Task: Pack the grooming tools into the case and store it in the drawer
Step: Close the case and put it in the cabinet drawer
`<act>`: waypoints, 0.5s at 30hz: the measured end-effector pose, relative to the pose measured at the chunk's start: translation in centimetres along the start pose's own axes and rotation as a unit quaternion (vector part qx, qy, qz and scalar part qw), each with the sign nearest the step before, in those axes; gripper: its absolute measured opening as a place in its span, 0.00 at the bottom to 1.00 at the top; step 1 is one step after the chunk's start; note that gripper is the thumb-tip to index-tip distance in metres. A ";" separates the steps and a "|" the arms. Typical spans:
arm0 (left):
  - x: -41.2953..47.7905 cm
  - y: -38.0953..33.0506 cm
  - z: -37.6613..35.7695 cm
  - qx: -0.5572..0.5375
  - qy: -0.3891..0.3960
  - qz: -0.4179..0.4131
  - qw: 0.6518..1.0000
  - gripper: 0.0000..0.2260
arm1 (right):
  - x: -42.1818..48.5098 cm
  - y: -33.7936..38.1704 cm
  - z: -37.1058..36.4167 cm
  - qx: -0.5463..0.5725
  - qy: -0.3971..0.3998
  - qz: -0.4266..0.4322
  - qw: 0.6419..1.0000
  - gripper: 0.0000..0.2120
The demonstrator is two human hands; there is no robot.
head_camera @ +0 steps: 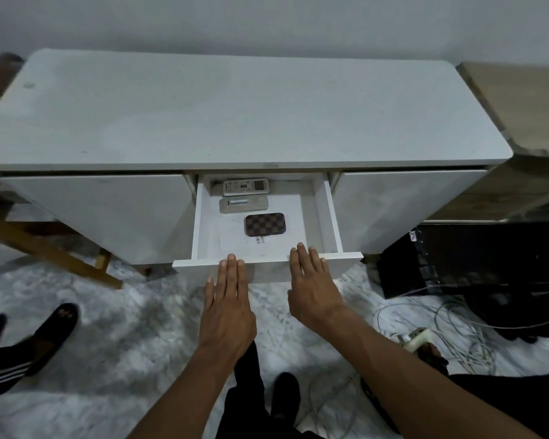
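Observation:
The brown checkered case (265, 224) lies shut and flat inside the open white drawer (336, 223), near its middle. My left hand (227, 304) is flat with fingers together, its fingertips against the top of the drawer's front panel (267, 263). My right hand (311, 285) is flat too, fingers slightly spread, fingertips over the same front edge to the right. Neither hand holds anything. No loose grooming tools are visible.
Two remote controls (245, 186) (244, 204) and papers (232, 236) lie in the drawer behind the case. The white cabinet top (235, 109) is bare. Another person's sandalled feet (56, 331) stand at left; cables and a power strip (415, 339) lie on the floor at right, beside a black box (476, 258).

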State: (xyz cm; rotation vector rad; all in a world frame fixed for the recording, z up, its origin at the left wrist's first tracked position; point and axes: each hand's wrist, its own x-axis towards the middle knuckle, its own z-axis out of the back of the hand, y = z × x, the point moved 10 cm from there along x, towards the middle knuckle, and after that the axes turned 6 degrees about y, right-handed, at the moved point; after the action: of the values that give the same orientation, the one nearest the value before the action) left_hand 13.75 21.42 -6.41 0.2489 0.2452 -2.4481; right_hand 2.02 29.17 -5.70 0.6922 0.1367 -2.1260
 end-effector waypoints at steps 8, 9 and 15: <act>6.1 0.9 1.7 -0.006 0.024 -0.011 1.000 0.40 | 3.7 0.0 3.2 0.001 -0.054 -0.042 0.998 0.38; 6.9 0.9 2.0 -0.005 0.025 -0.013 1.000 0.40 | 4.1 0.0 3.3 0.006 -0.055 -0.042 0.998 0.38; 11.7 1.7 3.5 -0.020 0.037 -0.024 0.999 0.39 | 8.2 -0.8 5.5 0.013 -0.052 -0.036 0.998 0.41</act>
State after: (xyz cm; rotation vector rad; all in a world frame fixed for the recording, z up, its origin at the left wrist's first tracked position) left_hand 5.51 12.32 -6.02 0.3199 0.3366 -2.4804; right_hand -4.78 22.01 -5.46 0.5984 0.0783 -2.2315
